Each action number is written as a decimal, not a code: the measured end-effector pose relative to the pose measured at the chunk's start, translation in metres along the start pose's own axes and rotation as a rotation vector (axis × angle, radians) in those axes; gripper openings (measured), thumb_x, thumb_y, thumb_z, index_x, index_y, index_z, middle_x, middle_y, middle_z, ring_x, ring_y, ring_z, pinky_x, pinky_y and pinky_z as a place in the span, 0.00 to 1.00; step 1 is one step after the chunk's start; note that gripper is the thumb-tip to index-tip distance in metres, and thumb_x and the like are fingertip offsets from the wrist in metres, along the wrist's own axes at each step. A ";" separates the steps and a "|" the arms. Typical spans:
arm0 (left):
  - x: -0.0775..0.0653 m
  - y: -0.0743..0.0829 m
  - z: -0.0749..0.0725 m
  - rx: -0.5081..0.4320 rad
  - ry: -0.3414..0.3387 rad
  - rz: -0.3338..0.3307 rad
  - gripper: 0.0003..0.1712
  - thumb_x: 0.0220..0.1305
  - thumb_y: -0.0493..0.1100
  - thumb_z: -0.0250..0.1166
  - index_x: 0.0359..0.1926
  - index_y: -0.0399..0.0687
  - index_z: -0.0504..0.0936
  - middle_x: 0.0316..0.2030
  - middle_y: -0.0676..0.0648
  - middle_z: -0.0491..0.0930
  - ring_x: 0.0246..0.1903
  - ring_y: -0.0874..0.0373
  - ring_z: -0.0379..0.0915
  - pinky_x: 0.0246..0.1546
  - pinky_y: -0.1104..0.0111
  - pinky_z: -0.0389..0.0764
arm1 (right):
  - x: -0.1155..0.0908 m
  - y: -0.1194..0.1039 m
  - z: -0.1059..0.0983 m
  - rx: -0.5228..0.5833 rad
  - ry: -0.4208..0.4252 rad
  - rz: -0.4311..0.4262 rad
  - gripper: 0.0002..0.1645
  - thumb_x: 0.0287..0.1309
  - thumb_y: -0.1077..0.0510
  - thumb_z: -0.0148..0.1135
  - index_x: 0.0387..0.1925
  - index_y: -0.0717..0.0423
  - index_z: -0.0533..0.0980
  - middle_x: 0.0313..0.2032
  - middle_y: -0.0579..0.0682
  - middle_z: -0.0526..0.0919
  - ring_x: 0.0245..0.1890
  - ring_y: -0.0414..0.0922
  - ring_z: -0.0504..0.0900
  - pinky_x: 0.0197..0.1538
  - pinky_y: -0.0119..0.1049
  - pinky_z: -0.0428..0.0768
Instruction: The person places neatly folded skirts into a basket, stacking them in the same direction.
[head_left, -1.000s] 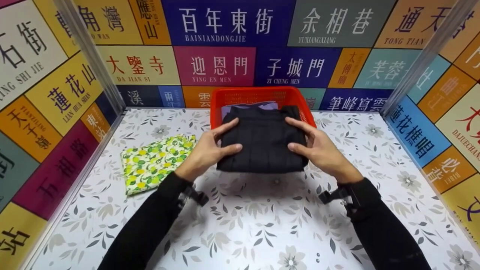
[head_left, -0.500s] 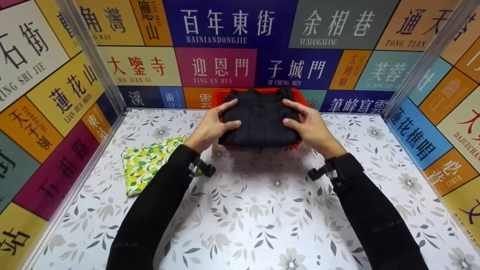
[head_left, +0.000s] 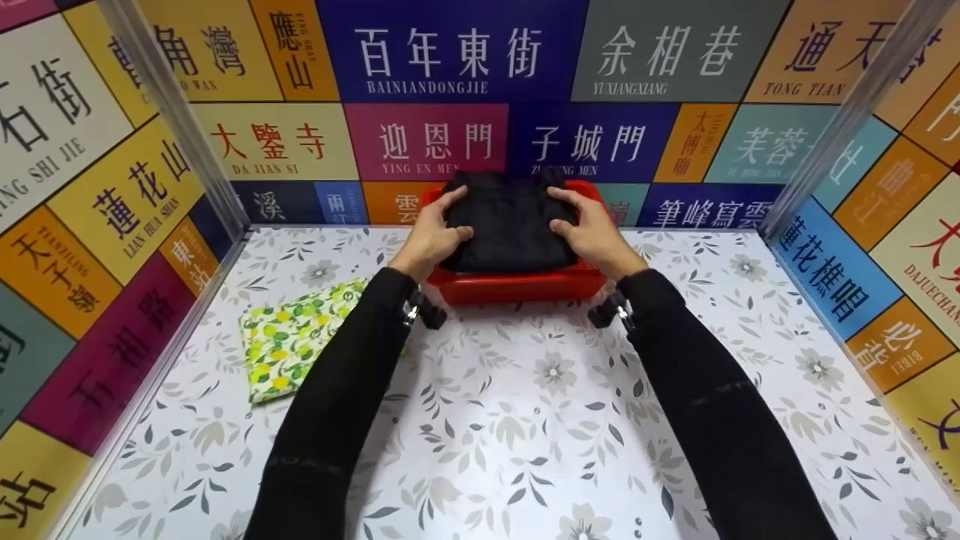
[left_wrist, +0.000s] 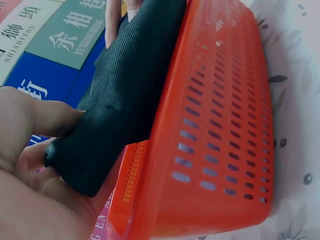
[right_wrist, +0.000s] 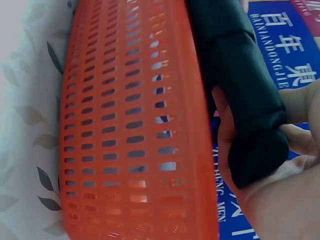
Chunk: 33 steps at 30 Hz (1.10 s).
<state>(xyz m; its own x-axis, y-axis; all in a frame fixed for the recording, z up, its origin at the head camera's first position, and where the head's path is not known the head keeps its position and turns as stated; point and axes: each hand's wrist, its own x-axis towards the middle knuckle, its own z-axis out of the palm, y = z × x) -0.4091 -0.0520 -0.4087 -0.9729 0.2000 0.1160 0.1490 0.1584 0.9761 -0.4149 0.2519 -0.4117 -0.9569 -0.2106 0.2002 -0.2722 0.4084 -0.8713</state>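
Note:
A folded black garment [head_left: 510, 229] lies over the mouth of a red perforated plastic basket [head_left: 517, 289], close above its rim. My left hand [head_left: 433, 234] grips the garment's left side, thumb on top and fingers curled under the edge, as the left wrist view shows. On the opposite side my right hand [head_left: 594, 231] holds it the same way. In the right wrist view the garment's folded edge [right_wrist: 257, 155] sits between thumb and fingers, beside the basket's wall [right_wrist: 120, 120]. The basket's inside is hidden under the garment.
Left of the basket, a folded cloth with a yellow and green lemon print [head_left: 300, 337] lies on the floral-patterned table [head_left: 555, 435], partly behind the left sleeve [head_left: 330, 405]. Sign-covered panels [head_left: 427, 139] stand close behind the basket and along both sides.
Both hands have carried the black garment forward, from in front of the basket to over it, and moved slightly closer together. The basket's front wall now shows; the lemon-print cloth stays put.

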 end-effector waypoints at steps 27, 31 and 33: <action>-0.033 -0.017 -0.014 0.624 -0.013 0.255 0.28 0.83 0.37 0.67 0.80 0.42 0.82 0.80 0.31 0.76 0.82 0.35 0.72 0.91 0.46 0.67 | -0.027 0.008 0.009 -0.406 0.048 -0.108 0.28 0.81 0.66 0.61 0.77 0.65 0.80 0.77 0.68 0.78 0.73 0.64 0.80 0.81 0.60 0.77; -0.046 -0.024 -0.019 0.608 -0.021 0.293 0.28 0.83 0.37 0.66 0.80 0.43 0.83 0.81 0.32 0.75 0.84 0.35 0.71 0.92 0.45 0.66 | -0.040 0.009 0.014 -0.371 0.073 -0.147 0.26 0.81 0.66 0.63 0.75 0.64 0.82 0.76 0.66 0.81 0.75 0.64 0.81 0.82 0.59 0.78; -0.053 -0.026 -0.021 0.608 -0.028 0.307 0.28 0.84 0.38 0.66 0.80 0.43 0.82 0.82 0.33 0.75 0.84 0.36 0.71 0.92 0.45 0.66 | -0.045 0.011 0.018 -0.359 0.090 -0.171 0.26 0.80 0.67 0.64 0.74 0.63 0.83 0.76 0.65 0.82 0.76 0.64 0.82 0.83 0.59 0.78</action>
<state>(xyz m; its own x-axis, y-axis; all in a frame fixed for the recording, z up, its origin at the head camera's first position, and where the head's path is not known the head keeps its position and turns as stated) -0.3652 -0.0874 -0.4362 -0.8669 0.3465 0.3585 0.4986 0.6044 0.6214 -0.3725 0.2502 -0.4379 -0.8954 -0.2307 0.3809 -0.4314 0.6615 -0.6135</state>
